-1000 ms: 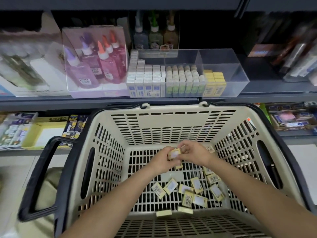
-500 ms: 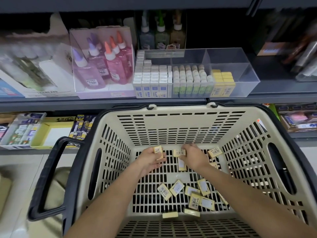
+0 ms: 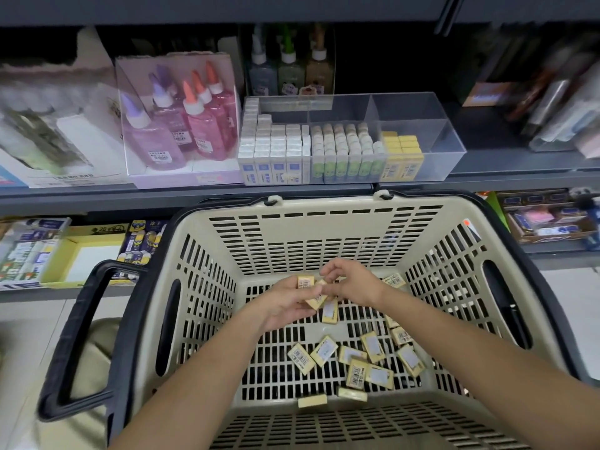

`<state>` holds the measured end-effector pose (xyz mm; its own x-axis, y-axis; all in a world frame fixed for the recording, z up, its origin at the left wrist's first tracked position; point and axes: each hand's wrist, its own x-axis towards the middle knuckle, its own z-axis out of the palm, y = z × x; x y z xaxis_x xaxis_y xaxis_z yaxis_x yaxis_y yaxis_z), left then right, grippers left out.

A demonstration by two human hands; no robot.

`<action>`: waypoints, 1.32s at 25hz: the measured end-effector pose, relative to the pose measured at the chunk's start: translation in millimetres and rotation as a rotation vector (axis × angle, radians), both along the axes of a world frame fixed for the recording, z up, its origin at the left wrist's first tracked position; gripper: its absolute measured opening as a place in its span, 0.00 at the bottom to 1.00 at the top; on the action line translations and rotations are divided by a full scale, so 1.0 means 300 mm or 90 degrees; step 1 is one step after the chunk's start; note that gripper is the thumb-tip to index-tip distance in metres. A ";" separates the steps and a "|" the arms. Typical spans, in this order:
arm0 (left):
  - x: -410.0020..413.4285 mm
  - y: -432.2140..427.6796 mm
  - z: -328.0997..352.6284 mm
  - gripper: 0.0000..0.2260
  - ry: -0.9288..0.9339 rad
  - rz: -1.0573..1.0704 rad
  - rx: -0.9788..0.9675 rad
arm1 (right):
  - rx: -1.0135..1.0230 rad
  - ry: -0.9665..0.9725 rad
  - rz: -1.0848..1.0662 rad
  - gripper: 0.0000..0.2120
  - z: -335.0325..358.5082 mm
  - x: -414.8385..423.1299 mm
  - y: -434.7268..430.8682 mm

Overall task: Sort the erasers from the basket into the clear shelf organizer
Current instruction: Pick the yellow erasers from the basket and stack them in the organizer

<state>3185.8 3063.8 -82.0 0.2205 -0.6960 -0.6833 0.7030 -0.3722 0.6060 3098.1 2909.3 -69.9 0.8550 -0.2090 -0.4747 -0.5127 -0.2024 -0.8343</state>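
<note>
Together again over the basket point(image 3: 324, 241) floor, my right hand point(image 3: 352, 284) pinches a yellow eraser point(image 3: 317, 299) into my left hand point(image 3: 282, 306), which grips another. Handful growing, I judge; loose erasers point(image 3: 324, 350) remain below, the clear organizer point(image 3: 449, 147) waits.

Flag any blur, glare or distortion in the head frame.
Head view: erasers and clear organizer at centre are sharp; packs at far left and goods at far right are smeared; edges show wide-lens stretch; light is even, no harsh glare.

I see small yellow erasers point(image 3: 324, 350) scattered flat over the beige basket's point(image 3: 324, 235) floor, mostly toward its near right corner. More stand packed in the clear organizer's point(image 3: 422, 134) right compartment.
</note>
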 end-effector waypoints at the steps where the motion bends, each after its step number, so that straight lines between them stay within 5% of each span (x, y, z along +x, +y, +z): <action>1: -0.005 -0.003 0.000 0.17 0.000 -0.003 -0.008 | 0.026 -0.006 -0.030 0.07 0.002 -0.006 -0.002; 4: 0.006 0.010 -0.006 0.16 -0.001 0.092 0.038 | -0.120 0.028 -0.015 0.02 -0.022 -0.042 -0.014; 6: 0.027 0.035 -0.015 0.16 0.012 0.170 0.072 | -0.347 0.095 0.148 0.13 -0.069 -0.076 0.001; 8: 0.041 0.057 -0.025 0.15 0.023 0.210 0.088 | -0.435 0.146 0.282 0.23 -0.108 -0.094 0.037; 11: 0.044 0.071 -0.028 0.16 0.030 0.212 0.104 | -0.508 0.121 0.380 0.23 -0.117 -0.088 0.059; 16: 0.041 0.047 -0.026 0.17 -0.004 0.169 0.098 | -0.177 0.046 0.171 0.05 -0.031 -0.070 0.019; 19: 0.025 0.018 0.006 0.16 0.022 0.113 0.035 | -0.056 0.014 0.090 0.03 0.040 -0.050 0.002; 23: 0.021 -0.016 0.098 0.20 0.053 0.072 -0.074 | -0.054 -0.035 0.057 0.04 0.126 -0.045 -0.033; 29: -0.003 -0.126 0.257 0.20 -0.057 0.036 -0.141 | -0.040 -0.107 -0.010 0.05 0.313 -0.071 -0.122; 33: 0.003 -0.225 0.397 0.12 -0.171 0.044 -0.155 | -0.111 -0.173 -0.033 0.03 0.484 -0.099 -0.230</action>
<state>3186.6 2996.4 37.1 0.4223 -0.8081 -0.4107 0.5249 -0.1514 0.8376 3068.5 2840.4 75.2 0.9315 -0.3137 -0.1840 -0.2896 -0.3336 -0.8972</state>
